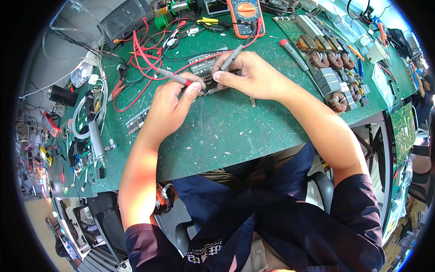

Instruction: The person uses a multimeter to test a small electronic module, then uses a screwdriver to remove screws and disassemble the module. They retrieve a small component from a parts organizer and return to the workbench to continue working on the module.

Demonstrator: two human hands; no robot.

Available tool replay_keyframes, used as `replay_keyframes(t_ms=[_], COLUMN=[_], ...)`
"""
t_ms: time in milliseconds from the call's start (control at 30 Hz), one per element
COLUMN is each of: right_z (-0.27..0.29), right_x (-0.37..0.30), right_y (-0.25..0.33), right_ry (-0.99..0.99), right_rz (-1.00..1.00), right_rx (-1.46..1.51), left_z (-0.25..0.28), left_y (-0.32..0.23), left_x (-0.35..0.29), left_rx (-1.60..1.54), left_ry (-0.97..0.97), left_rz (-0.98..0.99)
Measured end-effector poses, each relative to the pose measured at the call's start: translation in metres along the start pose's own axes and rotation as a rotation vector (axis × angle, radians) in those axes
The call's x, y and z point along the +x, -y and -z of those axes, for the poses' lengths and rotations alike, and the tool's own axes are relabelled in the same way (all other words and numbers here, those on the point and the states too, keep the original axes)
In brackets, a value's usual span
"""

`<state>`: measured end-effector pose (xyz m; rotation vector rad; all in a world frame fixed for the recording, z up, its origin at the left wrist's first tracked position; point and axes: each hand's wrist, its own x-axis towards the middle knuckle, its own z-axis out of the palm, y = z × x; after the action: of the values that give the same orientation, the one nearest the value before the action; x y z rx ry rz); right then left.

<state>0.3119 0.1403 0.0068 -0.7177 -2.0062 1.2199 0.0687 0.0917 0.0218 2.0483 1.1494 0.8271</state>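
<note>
In my left hand (170,103) is a red-and-grey test probe (171,75), pinched between thumb and fingers and pointing right. My right hand (258,76) grips a grey test probe (232,57), slanted down toward the left. Both hands meet over a small circuit board (209,61) with grey and dark parts. My fingers cover its near part, and I cannot see whether the probe tips touch it. Beyond the board, an orange multimeter (247,17) with a round dial lies on the bench, with leads plugged into it.
Red and black leads (147,63) tangle across the back left of the green bench (217,131). A red-capped screwdriver (293,54) lies right, beside a large board with copper coils (337,102). Yellow-handled pliers (210,22) lie at the back. Hoses and a metal cylinder (96,143) sit left.
</note>
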Motion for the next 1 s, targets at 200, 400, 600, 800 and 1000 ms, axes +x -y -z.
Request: replay_keyframes(t_ms=[200,400,600,800,1000], right_z=[0.001,0.005,0.005,0.007,0.008], right_x=[-0.003,-0.008,-0.008,-0.006,-0.006], right_y=[-0.004,-0.003,-0.002,-0.004,-0.004], right_ry=[-0.002,-0.018,-0.003,-0.015,-0.027], right_rz=[-0.037,-0.069,-0.051,-0.013,-0.01], right_rx=[0.203,0.137,0.068,-0.013,-0.002], left_z=[0.0,-0.001,-0.004,-0.012,-0.015], left_y=[0.011,0.023,0.021,0.014,0.012], left_x=[-0.004,-0.007,-0.005,-0.004,-0.003], left_rx=[-0.125,-0.429,-0.416,-0.288,-0.221], left_ry=[-0.004,-0.057,-0.052,-0.071,-0.059], left_rz=[0.03,0.052,0.023,0.031,0.003])
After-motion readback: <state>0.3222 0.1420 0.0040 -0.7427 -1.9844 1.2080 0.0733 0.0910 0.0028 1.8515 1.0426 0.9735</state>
